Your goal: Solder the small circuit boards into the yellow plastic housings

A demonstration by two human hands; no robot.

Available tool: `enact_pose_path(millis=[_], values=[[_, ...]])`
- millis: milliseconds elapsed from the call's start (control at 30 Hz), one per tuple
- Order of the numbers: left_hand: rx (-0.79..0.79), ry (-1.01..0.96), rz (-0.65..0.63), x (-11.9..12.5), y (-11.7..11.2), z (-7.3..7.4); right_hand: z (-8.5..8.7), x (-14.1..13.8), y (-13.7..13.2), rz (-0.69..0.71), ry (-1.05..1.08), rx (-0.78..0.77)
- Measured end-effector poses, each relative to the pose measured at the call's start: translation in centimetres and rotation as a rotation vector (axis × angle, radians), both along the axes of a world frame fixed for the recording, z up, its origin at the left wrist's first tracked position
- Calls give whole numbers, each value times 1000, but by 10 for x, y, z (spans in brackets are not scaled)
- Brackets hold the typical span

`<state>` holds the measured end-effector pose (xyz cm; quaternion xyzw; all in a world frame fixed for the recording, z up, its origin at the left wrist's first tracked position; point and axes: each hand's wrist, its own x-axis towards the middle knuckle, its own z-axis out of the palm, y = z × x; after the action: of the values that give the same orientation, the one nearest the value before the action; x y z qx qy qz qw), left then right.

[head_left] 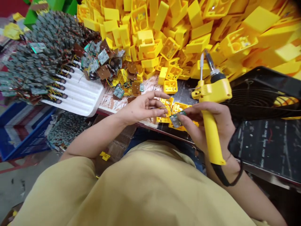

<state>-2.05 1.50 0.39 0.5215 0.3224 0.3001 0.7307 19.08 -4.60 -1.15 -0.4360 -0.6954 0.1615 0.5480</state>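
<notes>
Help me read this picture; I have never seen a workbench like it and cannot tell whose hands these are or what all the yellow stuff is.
The single picture comes from a camera worn on a person's head, looking down past their mustard-coloured clothing at their own two bare hands. The right hand grips a yellow pistol-shaped soldering iron, its metal tip pointing up and away. Its fingertips also touch a small green circuit board with thin yellow wires. The left hand meets that board from the other side, pinching the wires. Behind lies a big heap of yellow plastic box housings. To the left sit a pile of wired circuit boards and a white ribbed foam tray. On the right is a black fan.
</notes>
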Motion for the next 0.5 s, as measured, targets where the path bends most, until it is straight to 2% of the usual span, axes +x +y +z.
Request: enact_pose_path(millis=[100, 200, 300, 367, 500], values=[[-139, -99, 64, 5, -11, -14, -4, -5, -6, -5, 101, -32], [-148, -143, 139, 16, -21, -19, -8, -7, -9, -52, 60, -6], [-125, -201, 295, 30, -28, -16, -9, -10, -11, -128, -66, 90], [-153, -251, 355, 36, -32, -13, -9, -13, -12, -142, -121, 156], [-252, -306, 318, 32, -30, -8, -9, -10, -14, -92, -188, 159]])
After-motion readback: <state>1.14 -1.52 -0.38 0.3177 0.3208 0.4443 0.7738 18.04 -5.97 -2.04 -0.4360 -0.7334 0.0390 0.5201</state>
